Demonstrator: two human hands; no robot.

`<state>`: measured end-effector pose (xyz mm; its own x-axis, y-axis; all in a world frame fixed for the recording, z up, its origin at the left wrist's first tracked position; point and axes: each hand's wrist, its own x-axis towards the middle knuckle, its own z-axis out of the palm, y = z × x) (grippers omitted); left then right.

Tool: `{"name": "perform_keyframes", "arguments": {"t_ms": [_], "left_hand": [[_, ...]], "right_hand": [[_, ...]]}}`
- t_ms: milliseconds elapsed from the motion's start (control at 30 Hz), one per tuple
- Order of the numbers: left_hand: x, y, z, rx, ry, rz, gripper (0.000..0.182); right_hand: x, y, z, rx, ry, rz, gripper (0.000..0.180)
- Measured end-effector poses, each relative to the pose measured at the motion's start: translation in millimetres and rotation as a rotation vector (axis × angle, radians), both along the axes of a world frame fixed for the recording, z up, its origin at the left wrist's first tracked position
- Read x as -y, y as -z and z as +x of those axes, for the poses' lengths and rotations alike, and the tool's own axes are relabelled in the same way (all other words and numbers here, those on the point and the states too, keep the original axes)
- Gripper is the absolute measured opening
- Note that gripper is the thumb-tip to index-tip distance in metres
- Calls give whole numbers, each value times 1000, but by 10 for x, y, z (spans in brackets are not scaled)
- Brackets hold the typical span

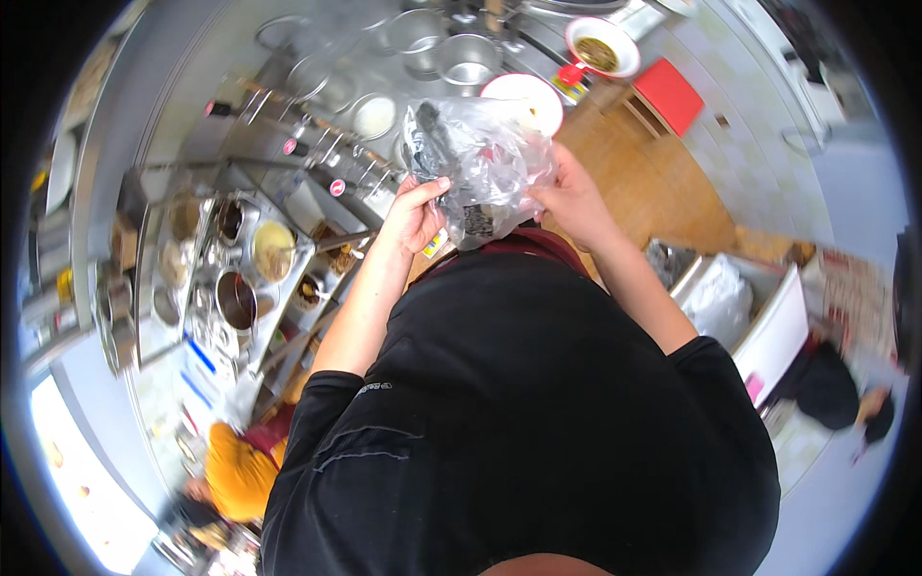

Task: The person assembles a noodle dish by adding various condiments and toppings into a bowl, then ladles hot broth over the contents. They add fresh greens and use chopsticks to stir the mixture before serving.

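A crumpled transparent plastic bag [497,162] is stretched between my two hands in front of my waist. My left hand [414,219] pinches its left edge, thumb on top. On the other side, my right hand [573,198] grips the bag's right edge. Dark grey or black material [431,147] shows along the bag's left part; whether it lies inside or behind the plastic I cannot tell. Near the bottom, the plastic bears a dark printed patch [477,219]. Just beyond the bag, a white red-rimmed dish [540,93] is partly covered by it.
Steaming metal pots [468,61] stand on the stove ahead. A red-handled pan [598,54] with brown contents sits near a red-topped stool [670,93]. Bottles [302,151] line the left, beside a counter of food containers [272,252]. Two people [241,475] [828,389] are nearby.
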<state>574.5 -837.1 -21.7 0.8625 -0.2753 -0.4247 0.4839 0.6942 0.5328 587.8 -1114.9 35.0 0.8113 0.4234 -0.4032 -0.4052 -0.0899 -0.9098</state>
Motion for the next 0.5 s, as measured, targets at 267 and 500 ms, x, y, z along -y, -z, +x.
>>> {"name": "perform_keyframes", "arguments": {"t_ms": [267, 500], "left_hand": [[867, 170, -406, 113, 620, 446, 46], [1469, 1046, -1353, 260, 1327, 550, 53]], "right_hand": [[-140, 93, -1348, 553, 254, -710, 71], [51, 793, -3378, 157, 875, -350, 51]]}}
